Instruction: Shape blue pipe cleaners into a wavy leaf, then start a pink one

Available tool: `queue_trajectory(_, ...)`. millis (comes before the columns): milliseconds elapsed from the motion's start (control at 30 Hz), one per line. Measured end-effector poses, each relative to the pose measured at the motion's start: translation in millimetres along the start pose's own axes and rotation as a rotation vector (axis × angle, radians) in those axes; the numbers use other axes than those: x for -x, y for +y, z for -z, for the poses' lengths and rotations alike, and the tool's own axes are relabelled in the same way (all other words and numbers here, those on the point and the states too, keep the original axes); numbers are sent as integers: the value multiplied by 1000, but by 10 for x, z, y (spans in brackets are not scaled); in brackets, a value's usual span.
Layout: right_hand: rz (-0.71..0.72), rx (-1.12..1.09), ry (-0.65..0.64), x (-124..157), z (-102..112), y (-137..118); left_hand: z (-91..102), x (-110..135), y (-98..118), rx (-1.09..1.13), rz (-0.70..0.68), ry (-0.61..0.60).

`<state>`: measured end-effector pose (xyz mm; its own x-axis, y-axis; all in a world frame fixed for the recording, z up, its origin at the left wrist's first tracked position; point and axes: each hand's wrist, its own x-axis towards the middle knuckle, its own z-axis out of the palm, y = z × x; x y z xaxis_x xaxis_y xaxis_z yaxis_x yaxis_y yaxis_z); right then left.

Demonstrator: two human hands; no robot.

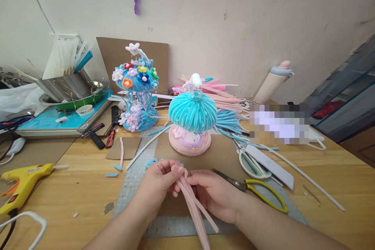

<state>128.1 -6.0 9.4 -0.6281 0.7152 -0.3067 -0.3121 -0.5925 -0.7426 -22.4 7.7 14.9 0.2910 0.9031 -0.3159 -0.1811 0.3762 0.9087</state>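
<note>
Several pale pink pipe cleaners (192,213) are bunched at one end, and their loose ends fan down toward me. My left hand (160,181) pinches the bunched end between thumb and fingers. From the other side, my right hand (215,193) closes thumb and fingers on the pipe cleaners near that same end. Its lower fingers are partly hidden behind the strands. Just beyond my hands stands a turquoise pipe-cleaner dome (192,112) above a round pink base (190,146). Scissors with yellow-green handles (266,191) lie beside my right wrist.
A flowered blue pipe-cleaner piece (136,86) stands at back left. A yellow glue gun (27,185) lies at far left, below a metal pot (66,86). Scissors with pale handles (254,165), a white box (269,166) and a tumbler (272,84) are at right. Beneath lies a cutting mat (164,228).
</note>
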Motion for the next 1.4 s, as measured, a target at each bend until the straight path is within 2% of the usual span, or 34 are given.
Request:
queue_trajectory(633, 32, -26, -9, -16, 34, 13, -27, 19, 27, 31, 18, 24)
queue_trajectory(933, 31, -33, -11, -19, 16, -2, -23, 11, -4, 54, 11, -5)
queue_trajectory(1167, 164, -127, 114, -33, 21, -9, -41, 12, 26, 256, 35, -91)
queue_trajectory(1400, 169, -81, 85, -33, 7, -6, -39, 17, 18, 69, -14, -92)
